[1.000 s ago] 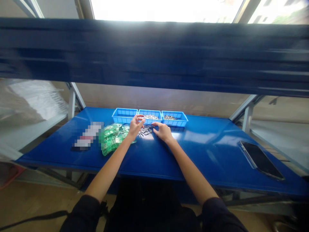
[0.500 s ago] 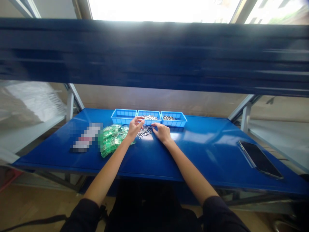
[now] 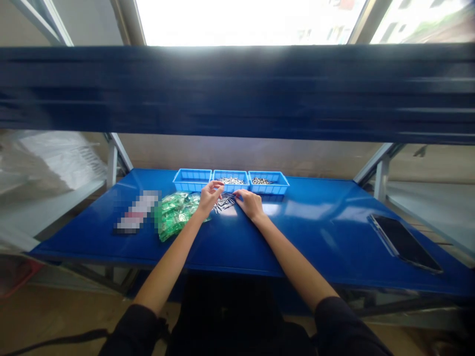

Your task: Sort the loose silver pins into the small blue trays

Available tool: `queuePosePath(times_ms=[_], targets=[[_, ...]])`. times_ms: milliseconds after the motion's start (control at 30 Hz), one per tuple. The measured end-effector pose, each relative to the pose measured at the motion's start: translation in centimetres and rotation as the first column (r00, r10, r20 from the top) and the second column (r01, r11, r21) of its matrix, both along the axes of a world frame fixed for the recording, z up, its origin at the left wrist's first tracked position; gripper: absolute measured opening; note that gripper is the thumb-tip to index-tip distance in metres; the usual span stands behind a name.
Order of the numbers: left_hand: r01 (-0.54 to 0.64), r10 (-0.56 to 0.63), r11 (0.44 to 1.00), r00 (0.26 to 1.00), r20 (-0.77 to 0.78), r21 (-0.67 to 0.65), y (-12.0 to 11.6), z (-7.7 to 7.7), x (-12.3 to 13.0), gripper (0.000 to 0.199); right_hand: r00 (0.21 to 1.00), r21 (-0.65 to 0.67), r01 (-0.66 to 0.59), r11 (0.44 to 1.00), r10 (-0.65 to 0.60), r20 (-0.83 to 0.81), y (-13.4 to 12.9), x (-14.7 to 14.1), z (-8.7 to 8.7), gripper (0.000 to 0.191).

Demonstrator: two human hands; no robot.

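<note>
A loose pile of thin metal pieces (image 3: 224, 202), like screws or pins, lies on the blue tabletop between my hands. On its left side is my left hand (image 3: 209, 199), fingers curled toward the thumb; anything between the tips is too small to name. My right hand (image 3: 251, 203) rests at the pile's right edge, its thumb and fingertips drawn together at the metal pieces. What it grips cannot be made out. Just behind the hands, the middle blue bin (image 3: 230, 188) contains many silvery small parts. Green plastic packets (image 3: 174, 217) lie beside my left forearm.
A left blue bin (image 3: 192, 186) and a right blue bin (image 3: 269, 189) with small metal parts flank the middle one. A phone (image 3: 406, 243) lies at the right of the blue table (image 3: 315, 237). A pixelated item (image 3: 138, 212) is at the left. A blue beam (image 3: 237, 94) crosses overhead.
The whole view has shifted slightly. My left fingers have drawn closer to the thumb; my right hand stays at the pile's edge. The bins and packets look unmoved.
</note>
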State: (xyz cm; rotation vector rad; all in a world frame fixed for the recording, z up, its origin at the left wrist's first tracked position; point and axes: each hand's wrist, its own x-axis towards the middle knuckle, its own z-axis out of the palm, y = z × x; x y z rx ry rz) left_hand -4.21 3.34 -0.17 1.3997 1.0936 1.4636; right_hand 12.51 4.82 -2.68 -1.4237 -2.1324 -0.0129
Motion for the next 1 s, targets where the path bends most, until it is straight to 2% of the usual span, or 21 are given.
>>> queuePosePath(times_ms=[533, 700, 867, 1000], targets=[[-0.019, 0.020, 0.999, 0.998, 0.054, -0.026, 0.1, 0.6, -0.2, 0.021, 0.999, -0.059, 0.012, 0.998, -0.010, 0.036, -0.1, -0.1, 0.1, 0.019], [0.018, -0.017, 0.999, 0.998, 0.053, -0.028, 0.0, 0.7, -0.3, 0.024, 0.999, -0.068, 0.015, 0.998, -0.013, 0.037, -0.2, 0.0, 0.3, 0.018], [0.025, -0.026, 0.999, 0.999, -0.023, -0.032, -0.1, 0.5, -0.5, 0.035, 0.987, -0.061, 0.036, 0.997, -0.045, -0.154, -0.5, 0.2, 0.8, 0.020], [0.034, -0.036, 0.999, 0.996, -0.083, -0.027, -0.3, 0.5, -0.4, 0.034, 0.917, -0.044, 0.035, 0.998, -0.050, -0.396, -0.5, 0.1, 1.2, 0.020]])
